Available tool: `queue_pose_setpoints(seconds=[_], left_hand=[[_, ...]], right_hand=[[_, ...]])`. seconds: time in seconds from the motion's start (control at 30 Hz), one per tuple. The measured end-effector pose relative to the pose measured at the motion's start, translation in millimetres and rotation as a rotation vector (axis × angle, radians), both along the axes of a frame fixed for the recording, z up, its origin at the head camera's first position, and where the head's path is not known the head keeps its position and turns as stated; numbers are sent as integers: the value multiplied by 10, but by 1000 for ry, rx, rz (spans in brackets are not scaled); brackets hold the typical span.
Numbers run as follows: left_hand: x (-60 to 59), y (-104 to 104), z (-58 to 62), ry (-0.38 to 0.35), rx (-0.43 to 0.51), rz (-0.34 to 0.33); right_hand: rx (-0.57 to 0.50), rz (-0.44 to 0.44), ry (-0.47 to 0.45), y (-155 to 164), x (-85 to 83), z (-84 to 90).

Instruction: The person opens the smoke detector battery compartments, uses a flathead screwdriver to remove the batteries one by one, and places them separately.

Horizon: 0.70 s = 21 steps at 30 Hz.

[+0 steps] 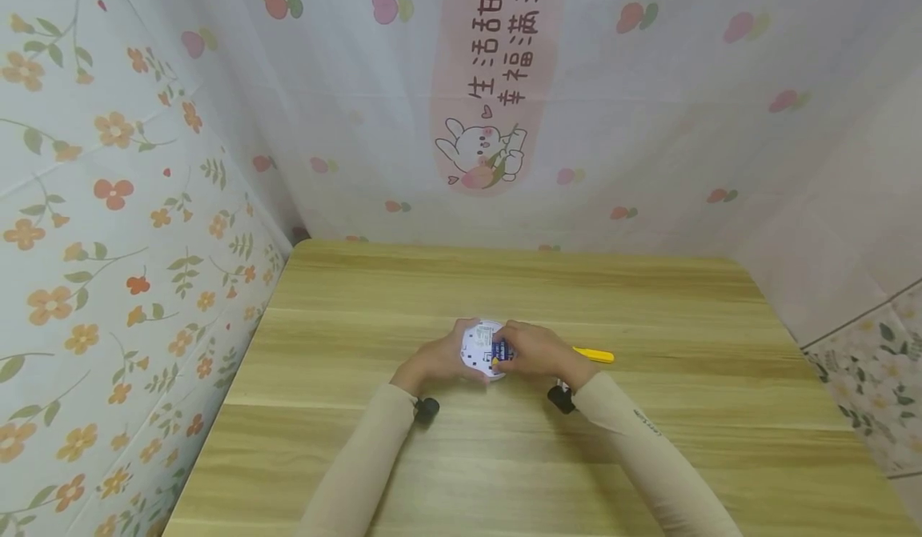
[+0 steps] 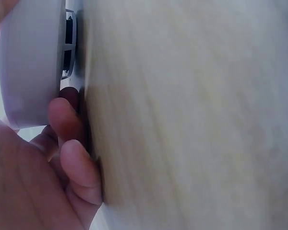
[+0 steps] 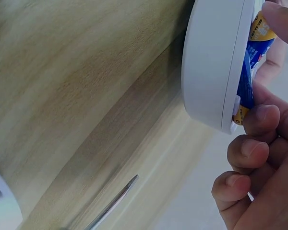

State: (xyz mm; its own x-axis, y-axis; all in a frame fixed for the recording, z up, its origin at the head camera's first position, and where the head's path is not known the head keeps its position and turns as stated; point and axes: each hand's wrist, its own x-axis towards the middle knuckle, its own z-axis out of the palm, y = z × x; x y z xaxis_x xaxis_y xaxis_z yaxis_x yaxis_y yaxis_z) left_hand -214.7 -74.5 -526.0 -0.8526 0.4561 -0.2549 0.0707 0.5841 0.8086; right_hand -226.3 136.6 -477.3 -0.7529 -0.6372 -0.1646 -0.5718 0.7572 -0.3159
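Note:
A round white device (image 1: 479,349) lies on the wooden table (image 1: 648,305) near its middle, back side up. My left hand (image 1: 450,353) grips its left edge, fingers curled under the rim (image 2: 67,124). In the left wrist view the device's side (image 2: 33,62) stands just off the wood. My right hand (image 1: 515,349) pinches a blue and yellow battery (image 1: 502,351) set in the device's back. From the right wrist, the battery (image 3: 252,62) shows behind the device's white rim (image 3: 213,62), with my fingers (image 3: 259,115) at its lower end and another fingertip at its top.
A screwdriver with a yellow handle (image 1: 594,354) lies on the table just right of my right hand; its metal shaft (image 3: 113,203) shows in the right wrist view. Walls covered in flowered sheets close in the table at the back and left.

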Motion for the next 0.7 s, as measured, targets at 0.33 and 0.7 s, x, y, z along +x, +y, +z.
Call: queue_pose_setpoints(seconds=[0.33,0.7], left_hand=[[0,-6,-8,-4,9,-4],[11,0,22,3,29,-2]], right_hand=[[-28,-13,-15,0,10,-11],[-72,-1,-20,30,21,3]])
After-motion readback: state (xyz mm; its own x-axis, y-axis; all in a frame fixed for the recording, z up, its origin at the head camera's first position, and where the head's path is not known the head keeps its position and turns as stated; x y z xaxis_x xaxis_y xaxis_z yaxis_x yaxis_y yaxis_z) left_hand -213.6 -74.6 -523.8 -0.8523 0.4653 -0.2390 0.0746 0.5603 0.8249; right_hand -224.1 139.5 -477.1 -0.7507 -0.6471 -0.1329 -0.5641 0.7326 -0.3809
